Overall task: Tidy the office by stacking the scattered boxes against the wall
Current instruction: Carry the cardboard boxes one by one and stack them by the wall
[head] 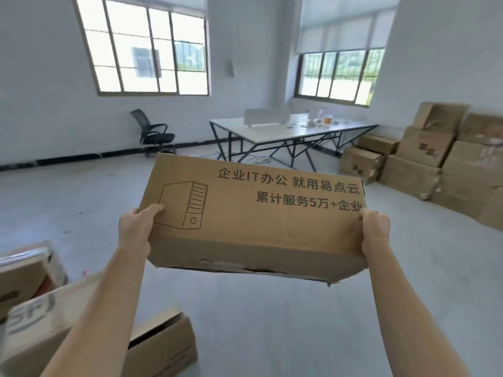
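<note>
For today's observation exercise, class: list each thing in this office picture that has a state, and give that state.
Printed box: held off the floor, tilted, underside torn.
Left hand: grips the box's left end.
Right hand: grips the box's right end.
Floor box: on the floor, flap open.
Wall boxes: stacked.
Roller blind: partly lowered.

Sunlit windows (152, 47), white desk (294, 129), chair (153, 133)
</note>
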`<action>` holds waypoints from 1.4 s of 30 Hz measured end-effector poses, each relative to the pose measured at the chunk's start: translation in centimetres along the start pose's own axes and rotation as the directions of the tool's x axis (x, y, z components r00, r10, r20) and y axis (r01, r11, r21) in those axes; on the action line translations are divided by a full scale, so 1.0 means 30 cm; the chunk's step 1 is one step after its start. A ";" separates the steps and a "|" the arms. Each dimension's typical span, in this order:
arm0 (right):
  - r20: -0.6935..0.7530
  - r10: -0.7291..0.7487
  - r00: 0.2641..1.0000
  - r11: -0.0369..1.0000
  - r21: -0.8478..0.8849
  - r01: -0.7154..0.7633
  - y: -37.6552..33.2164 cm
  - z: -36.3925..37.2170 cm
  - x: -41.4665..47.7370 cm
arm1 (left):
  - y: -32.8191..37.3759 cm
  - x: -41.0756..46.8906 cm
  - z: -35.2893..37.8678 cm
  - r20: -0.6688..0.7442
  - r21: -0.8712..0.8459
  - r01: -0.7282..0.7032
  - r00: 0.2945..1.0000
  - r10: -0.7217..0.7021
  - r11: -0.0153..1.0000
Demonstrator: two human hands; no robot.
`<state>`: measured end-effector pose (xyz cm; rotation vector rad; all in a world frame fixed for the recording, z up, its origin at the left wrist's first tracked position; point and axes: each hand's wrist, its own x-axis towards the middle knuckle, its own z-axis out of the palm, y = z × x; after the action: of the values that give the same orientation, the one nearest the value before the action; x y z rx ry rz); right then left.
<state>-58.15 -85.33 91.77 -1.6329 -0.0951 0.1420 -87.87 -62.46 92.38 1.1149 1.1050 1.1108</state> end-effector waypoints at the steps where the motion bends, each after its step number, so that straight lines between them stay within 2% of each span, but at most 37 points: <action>1: -0.031 -0.010 0.999 1.000 0.022 0.011 -0.008 -0.049 0.036 | 0.002 -0.019 0.067 0.015 -0.012 -0.020 1.000 0.020 1.000; 7: -0.198 -0.070 0.978 0.988 0.124 0.096 -0.048 -0.321 0.203 | 0.001 -0.099 0.425 0.089 -0.104 -0.092 0.991 0.101 0.990; 13: -0.351 -0.094 0.931 0.979 0.139 0.152 -0.052 -0.507 0.337 | -0.027 -0.131 0.737 0.134 -0.188 -0.040 0.989 0.066 0.981; 18: -0.459 -0.068 0.886 0.986 0.104 0.130 -0.047 -0.608 0.478 | -0.078 -0.090 1.004 0.255 -0.180 0.016 0.967 0.031 0.984; 22: -0.504 -0.095 0.858 0.991 0.035 0.130 -0.053 -0.650 0.642 | -0.144 -0.018 1.239 0.310 -0.149 0.043 0.951 0.005 0.988; 28: -0.540 -0.057 0.839 0.998 -0.025 0.052 -0.085 -0.666 0.926 | -0.219 0.098 1.634 0.382 -0.093 0.108 0.922 -0.064 0.990; 32: -0.597 -0.066 0.799 0.998 -0.057 0.040 -0.067 -0.693 1.089 | -0.269 0.150 1.881 0.429 -0.050 0.097 0.901 -0.066 0.994; 35: -0.650 -0.037 0.759 0.999 -0.052 0.004 -0.019 -0.737 1.202 | -0.318 0.168 2.032 0.464 -0.008 0.104 0.881 -0.088 0.995; 42: -0.680 0.053 0.731 0.996 -0.021 -0.091 0.112 -0.814 1.525 | -0.445 0.188 2.382 0.500 0.097 0.100 0.855 -0.136 0.990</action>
<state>-9.36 -102.90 88.39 -1.6495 0.5401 -0.4151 -15.28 -65.18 86.07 1.2807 0.7806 0.6277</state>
